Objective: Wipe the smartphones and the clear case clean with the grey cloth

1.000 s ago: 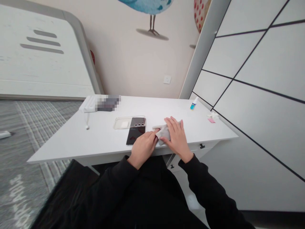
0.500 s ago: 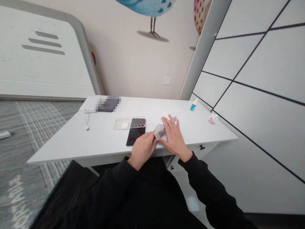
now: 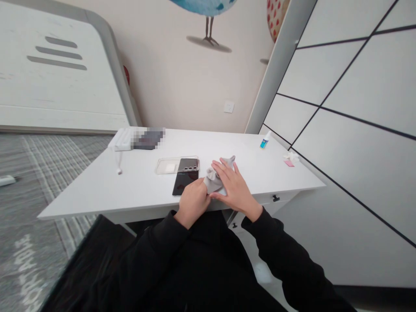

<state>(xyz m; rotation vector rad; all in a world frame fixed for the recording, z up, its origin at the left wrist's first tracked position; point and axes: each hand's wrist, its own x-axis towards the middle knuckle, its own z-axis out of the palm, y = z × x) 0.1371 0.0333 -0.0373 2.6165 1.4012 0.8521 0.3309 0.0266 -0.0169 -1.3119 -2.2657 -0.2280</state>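
Observation:
A crumpled light grey cloth (image 3: 212,184) is bunched near the front edge of the white desk. My right hand (image 3: 235,188) lies across it, fingers long and close together on top, thumb on the near side, with the cloth between them. Closed and touching the cloth's left end is my left hand (image 3: 194,201); whatever its fingers grip is hidden. A pale flat edge shows under the right palm, too covered to name. Just left of the hands lies a black smartphone (image 3: 186,182), camera side up, its upper end overlapping a clear phone case (image 3: 159,167).
A small spray bottle (image 3: 264,141) stands at the back right. Near the right edge are a crumpled white tissue (image 3: 291,157) and a pink slip (image 3: 288,163). At the back left sit a white item with a cable (image 3: 119,167) and a blurred-out dark object (image 3: 147,139).
My right hand has slid a little left, and its fingers have come closer together. The cloth moved left with it and bunched up more. My left hand stays nearly in place.

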